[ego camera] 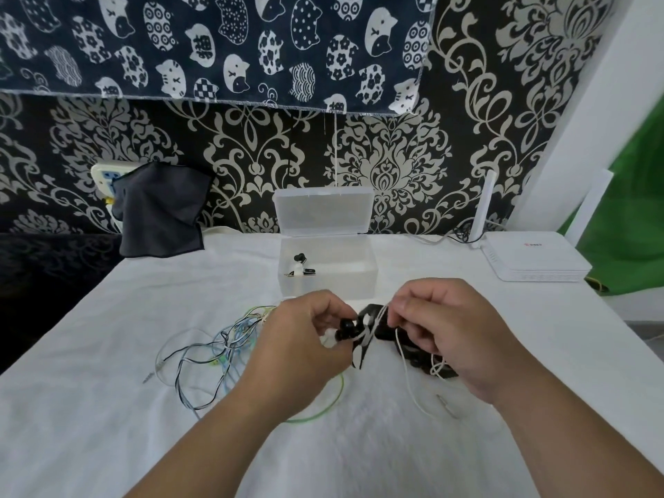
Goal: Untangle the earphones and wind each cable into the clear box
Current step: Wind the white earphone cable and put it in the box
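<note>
Now L hand (305, 339) pinches black buds (346, 328) of a tangle; R hand (445, 332) pinches its white cable (399, 339). Both are over the table (107, 407). Box (359, 285), lid up, at 12 o'clock w/ one earphone set (300, 264) inside. Coloured cables (222, 350) lie at 9 o'clock of L hand; router (531, 257) at 2.

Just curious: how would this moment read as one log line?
left hand: holds black earbuds; right hand: pinches white cable; clear box: open

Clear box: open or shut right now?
Open: the clear box has its lid upright behind; earbuds lie inside.
</note>
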